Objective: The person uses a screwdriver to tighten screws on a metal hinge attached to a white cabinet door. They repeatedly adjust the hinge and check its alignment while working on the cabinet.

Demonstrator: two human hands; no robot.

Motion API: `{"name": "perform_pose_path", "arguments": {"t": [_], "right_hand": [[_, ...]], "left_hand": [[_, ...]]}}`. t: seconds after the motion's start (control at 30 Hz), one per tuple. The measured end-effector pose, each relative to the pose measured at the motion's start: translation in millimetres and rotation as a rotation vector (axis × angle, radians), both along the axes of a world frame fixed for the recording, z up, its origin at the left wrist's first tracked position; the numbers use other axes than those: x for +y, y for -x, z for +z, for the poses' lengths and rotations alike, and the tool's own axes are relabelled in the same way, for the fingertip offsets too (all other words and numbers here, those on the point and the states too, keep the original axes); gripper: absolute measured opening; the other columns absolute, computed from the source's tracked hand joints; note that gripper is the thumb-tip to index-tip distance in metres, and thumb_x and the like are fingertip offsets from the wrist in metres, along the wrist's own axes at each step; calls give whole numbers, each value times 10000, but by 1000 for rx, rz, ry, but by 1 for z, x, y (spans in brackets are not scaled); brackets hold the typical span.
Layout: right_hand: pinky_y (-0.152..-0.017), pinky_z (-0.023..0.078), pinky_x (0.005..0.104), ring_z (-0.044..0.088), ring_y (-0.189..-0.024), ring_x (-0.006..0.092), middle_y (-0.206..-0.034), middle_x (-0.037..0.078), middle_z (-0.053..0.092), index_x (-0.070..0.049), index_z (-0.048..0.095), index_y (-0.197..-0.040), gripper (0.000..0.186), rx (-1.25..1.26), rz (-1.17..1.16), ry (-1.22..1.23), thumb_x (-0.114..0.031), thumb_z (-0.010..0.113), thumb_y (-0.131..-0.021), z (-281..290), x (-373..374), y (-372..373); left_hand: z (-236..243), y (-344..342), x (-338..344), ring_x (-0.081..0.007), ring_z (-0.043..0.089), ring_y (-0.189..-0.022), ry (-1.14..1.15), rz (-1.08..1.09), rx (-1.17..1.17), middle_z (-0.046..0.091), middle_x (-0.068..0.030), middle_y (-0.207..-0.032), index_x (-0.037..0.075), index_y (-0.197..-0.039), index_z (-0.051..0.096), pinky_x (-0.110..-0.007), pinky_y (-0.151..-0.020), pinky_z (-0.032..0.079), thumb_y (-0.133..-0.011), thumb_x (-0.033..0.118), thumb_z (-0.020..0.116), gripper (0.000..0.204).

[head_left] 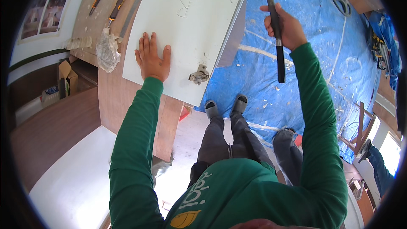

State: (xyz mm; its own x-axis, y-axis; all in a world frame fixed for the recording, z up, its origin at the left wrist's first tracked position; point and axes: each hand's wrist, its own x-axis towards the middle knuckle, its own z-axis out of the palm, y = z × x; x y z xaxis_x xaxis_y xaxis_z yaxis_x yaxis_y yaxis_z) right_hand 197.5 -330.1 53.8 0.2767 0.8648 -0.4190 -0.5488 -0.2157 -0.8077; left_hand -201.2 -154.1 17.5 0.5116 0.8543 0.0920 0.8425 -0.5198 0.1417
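Observation:
My left hand (pixel 154 59) lies flat with spread fingers on a white cabinet door panel (pixel 169 25). A metal hinge (pixel 199 74) is mounted near the panel's lower right corner, to the right of that hand. Over the blue sheet, my right hand (pixel 288 27) is closed round a long, dark, rod-like tool (pixel 274 21). It has a black handle at its lower end and a bright metal band above the handle. The tool's upper end reaches the picture's edge, so its exact kind cannot be told. It is held apart from the panel.
Two orange-and-black screwdrivers (pixel 118 6) and crumpled clear plastic (pixel 108 50) lie on the wooden surface at left. A dusty blue tarp (pixel 313 63) covers the floor. A dark wheel-like ring (pixel 340 0) lies far right. Another person's leg (pixel 288 154) is close to my right.

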Motion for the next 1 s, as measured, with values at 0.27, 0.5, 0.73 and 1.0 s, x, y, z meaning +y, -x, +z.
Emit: {"name": "perform_pose_path", "arguments": {"t": [0.27,0.5,0.73,1.0], "right_hand": [[-406,355,344,476,-408,160,-519,39,491,-87,533,-719,426,-173,177,630,-361,608,-1037,-156,-212,109],[-408,424,382,574,-478,195,-664,61,611,-59,691,-1036,134,-217,462,1083,-108,686,-911,-242,-427,172],[-443,552,449,652,-505,264,-690,114,632,-38,648,-1002,81,-113,511,1268,-96,662,-947,-239,-453,168],[-442,577,417,696,-522,294,-607,138,630,42,597,-932,265,-50,826,1248,-205,658,-1004,-214,-415,179]], "left_hand": [[0,3,-2,-294,197,-1578,-6,-8,-41,270,-132,-1693,140,-1603,359,-529,-1275,80,-1002,516,516,726],[-3,2,-1,-297,203,-1576,-21,-14,-35,279,-142,-1687,144,-1601,357,-536,-1274,86,-1005,519,503,719],[-3,2,-1,-305,201,-1575,-20,-12,-37,277,-149,-1687,137,-1597,365,-542,-1274,82,-1004,515,504,717],[-1,-1,-2,-303,191,-1579,8,-1,-55,270,-152,-1690,133,-1594,371,-543,-1276,73,-998,520,504,723]]}}
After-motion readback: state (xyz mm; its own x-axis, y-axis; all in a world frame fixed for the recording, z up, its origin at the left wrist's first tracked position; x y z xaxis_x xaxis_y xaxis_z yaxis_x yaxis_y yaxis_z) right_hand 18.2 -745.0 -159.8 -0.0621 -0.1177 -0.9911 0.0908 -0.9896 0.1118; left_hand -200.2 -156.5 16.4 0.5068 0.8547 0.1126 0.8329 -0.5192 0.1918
